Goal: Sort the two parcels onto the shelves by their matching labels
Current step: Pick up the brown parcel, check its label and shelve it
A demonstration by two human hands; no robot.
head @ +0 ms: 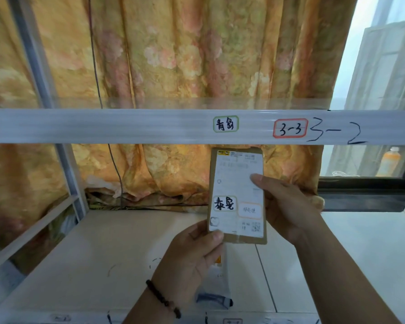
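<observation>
A flat brown cardboard parcel [236, 195] with a white shipping label and a green-edged handwritten sticker is held upright in front of me, just under the upper shelf rail [150, 126]. My left hand [192, 256] pinches its lower left corner. My right hand [283, 204] grips its right edge, thumb on the label. A second parcel, a white plastic mailer [216, 284], hangs below the cardboard one, apparently also in my left hand. The rail carries a green-edged handwritten sticker [225, 124], a red-edged "3-3" sticker [290, 128] and a written "3-2" [337, 133].
The lower shelf board [103, 249] lies white beneath my hands, with more stickers along its front edge [232, 321]. A white shelf upright [63, 160] stands at the left. A floral orange curtain [173, 54] hangs behind; a window and an orange bottle [389, 163] are at the right.
</observation>
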